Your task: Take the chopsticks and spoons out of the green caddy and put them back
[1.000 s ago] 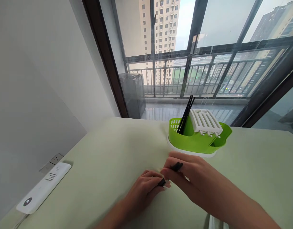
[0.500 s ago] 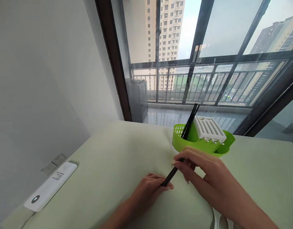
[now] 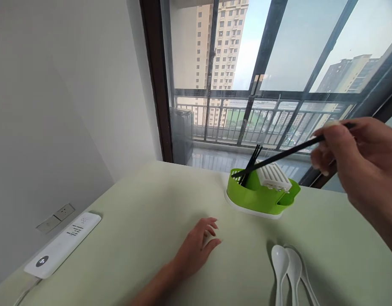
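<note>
Right hand (image 3: 358,157) pinches one black chopstick (image 3: 279,156) by its top, tip at the green holder (image 3: 256,197) rim. I'd tilt it steeper, then lower beside the others. Left hand (image 3: 199,246) lies loose, empty, on the worktop (image 3: 135,238).

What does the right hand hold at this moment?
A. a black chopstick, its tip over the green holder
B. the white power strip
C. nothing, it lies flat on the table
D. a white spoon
A: the right hand is raised and pinches a black chopstick, whose far tip reaches the rim of the green holder; the white spoons lie untouched on the table.
</note>
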`<act>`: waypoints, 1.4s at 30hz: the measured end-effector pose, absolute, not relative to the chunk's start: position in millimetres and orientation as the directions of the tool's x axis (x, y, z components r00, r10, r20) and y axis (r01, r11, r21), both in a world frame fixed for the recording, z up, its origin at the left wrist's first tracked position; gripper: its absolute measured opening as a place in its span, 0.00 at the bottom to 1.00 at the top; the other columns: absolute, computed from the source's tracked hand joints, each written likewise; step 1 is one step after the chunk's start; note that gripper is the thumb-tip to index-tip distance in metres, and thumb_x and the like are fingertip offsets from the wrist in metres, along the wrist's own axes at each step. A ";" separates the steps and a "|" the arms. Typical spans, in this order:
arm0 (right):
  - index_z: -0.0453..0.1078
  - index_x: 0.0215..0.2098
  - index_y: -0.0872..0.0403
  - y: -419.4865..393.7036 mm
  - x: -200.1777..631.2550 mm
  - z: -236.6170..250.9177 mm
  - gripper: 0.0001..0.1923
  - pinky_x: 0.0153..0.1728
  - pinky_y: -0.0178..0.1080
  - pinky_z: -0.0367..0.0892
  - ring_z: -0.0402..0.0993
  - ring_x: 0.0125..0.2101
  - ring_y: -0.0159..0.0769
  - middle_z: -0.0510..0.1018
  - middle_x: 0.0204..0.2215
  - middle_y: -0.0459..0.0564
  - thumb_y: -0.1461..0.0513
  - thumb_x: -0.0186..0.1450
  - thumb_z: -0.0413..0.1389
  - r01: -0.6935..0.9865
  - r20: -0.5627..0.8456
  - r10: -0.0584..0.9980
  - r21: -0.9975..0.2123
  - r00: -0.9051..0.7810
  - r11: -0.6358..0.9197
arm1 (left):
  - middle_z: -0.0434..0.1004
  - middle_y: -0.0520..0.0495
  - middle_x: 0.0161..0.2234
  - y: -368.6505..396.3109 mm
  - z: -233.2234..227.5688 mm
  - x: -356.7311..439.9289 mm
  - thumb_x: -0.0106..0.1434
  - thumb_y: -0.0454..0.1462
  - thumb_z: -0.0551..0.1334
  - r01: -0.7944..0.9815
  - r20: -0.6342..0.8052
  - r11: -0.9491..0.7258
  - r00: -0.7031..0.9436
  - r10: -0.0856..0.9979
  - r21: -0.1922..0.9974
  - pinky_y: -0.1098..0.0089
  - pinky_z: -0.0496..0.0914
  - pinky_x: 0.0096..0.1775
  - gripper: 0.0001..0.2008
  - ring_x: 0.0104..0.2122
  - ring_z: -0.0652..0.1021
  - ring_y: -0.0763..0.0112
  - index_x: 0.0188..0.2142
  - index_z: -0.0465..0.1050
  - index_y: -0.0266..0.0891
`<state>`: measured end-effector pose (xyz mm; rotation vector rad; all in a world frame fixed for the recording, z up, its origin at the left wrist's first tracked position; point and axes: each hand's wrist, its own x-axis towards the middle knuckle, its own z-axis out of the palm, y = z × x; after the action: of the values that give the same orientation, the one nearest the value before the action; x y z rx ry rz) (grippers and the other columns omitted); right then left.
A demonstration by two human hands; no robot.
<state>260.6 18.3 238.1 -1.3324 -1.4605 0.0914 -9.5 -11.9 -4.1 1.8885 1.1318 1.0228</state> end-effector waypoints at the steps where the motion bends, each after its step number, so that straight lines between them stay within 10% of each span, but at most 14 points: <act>1: 0.70 0.41 0.45 26.5 261.5 240.9 0.18 0.28 0.41 0.62 0.68 0.25 0.40 0.72 0.25 0.47 0.43 0.72 0.49 0.654 0.644 0.735 -0.652 0.211 0.383 | 0.77 0.45 0.49 -12.5 -2.0 -9.1 0.69 0.37 0.62 0.367 0.251 -0.360 0.312 0.916 0.858 0.64 0.72 0.50 0.19 0.44 0.78 0.69 0.58 0.65 0.45; 18: 0.72 0.30 0.51 166.6 256.8 163.9 0.19 0.29 0.38 0.62 0.75 0.21 0.38 0.77 0.18 0.46 0.49 0.70 0.49 0.831 0.481 0.860 -0.400 -0.168 0.386 | 0.74 0.47 0.50 -14.5 6.2 -10.5 0.70 0.37 0.60 0.419 0.183 -0.325 0.345 0.921 0.848 0.67 0.71 0.49 0.07 0.42 0.79 0.70 0.47 0.72 0.45; 24: 0.71 0.49 0.54 155.8 262.9 177.0 0.17 0.28 0.38 0.59 0.77 0.29 0.42 0.83 0.34 0.52 0.51 0.70 0.52 0.883 0.618 0.780 -0.306 -0.100 0.356 | 0.75 0.47 0.49 -13.5 5.4 -11.0 0.71 0.37 0.60 0.435 0.207 -0.356 0.353 0.913 0.827 0.67 0.71 0.48 0.06 0.41 0.79 0.70 0.46 0.72 0.44; 29: 0.71 0.48 0.52 101.3 260.1 195.1 0.14 0.26 0.35 0.59 0.75 0.23 0.35 0.81 0.28 0.46 0.52 0.73 0.51 0.856 0.682 0.664 -0.105 -0.308 0.506 | 0.75 0.46 0.48 -12.3 2.6 -12.4 0.72 0.38 0.58 0.452 0.225 -0.383 0.364 0.904 0.806 0.68 0.71 0.47 0.06 0.41 0.78 0.70 0.46 0.72 0.43; 35: 0.71 0.44 0.51 34.6 273.9 180.9 0.15 0.26 0.37 0.54 0.75 0.25 0.32 0.81 0.32 0.46 0.56 0.78 0.44 0.628 0.364 0.553 0.126 -0.750 0.768 | 0.74 0.45 0.47 -9.3 3.4 -12.1 0.73 0.37 0.57 0.453 0.246 -0.415 0.386 0.889 0.789 0.69 0.71 0.45 0.06 0.40 0.77 0.71 0.44 0.72 0.42; 42: 0.72 0.40 0.47 3.0 329.6 115.5 0.14 0.27 0.38 0.57 0.79 0.27 0.38 0.81 0.31 0.44 0.54 0.77 0.47 0.751 -0.010 0.751 -0.014 -0.660 0.660 | 0.75 0.44 0.44 -5.7 9.5 -11.3 0.74 0.39 0.56 0.481 0.248 -0.430 0.396 0.884 0.764 0.70 0.70 0.42 0.08 0.37 0.76 0.71 0.42 0.73 0.42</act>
<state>329.6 3.0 115.5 -1.2967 -2.8654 0.0273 -11.3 -5.7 9.5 2.0610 1.1617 0.8772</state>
